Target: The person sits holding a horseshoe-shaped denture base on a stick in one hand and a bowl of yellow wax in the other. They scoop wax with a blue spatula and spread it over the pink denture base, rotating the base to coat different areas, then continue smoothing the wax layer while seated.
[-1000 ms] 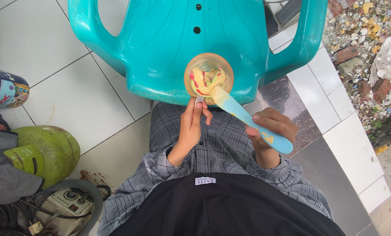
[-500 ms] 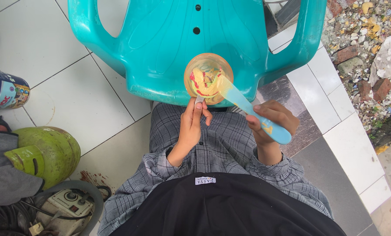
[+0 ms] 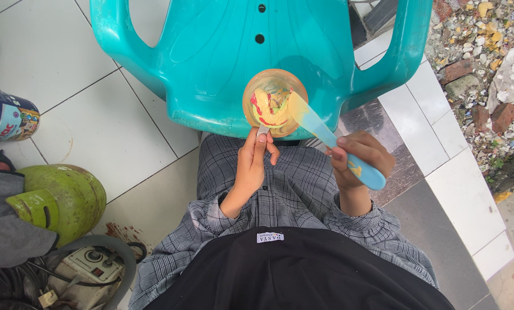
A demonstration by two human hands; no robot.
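Observation:
A small round bowl with yellow and red paste in it rests on the front edge of a teal plastic chair. My left hand pinches the bowl's near rim with thumb and fingers. My right hand grips the handle of a light blue spatula. Its yellow-smeared blade reaches into the bowl from the right.
A green gas cylinder stands at the lower left beside a grey cloth and a small machine with cables. A printed can lies on the white floor tiles at the left. Rubble and stones fill the right edge.
The spatula's handle has swung up a little, and its blade now lies further inside the bowl. My left hand has kept its hold on the rim.

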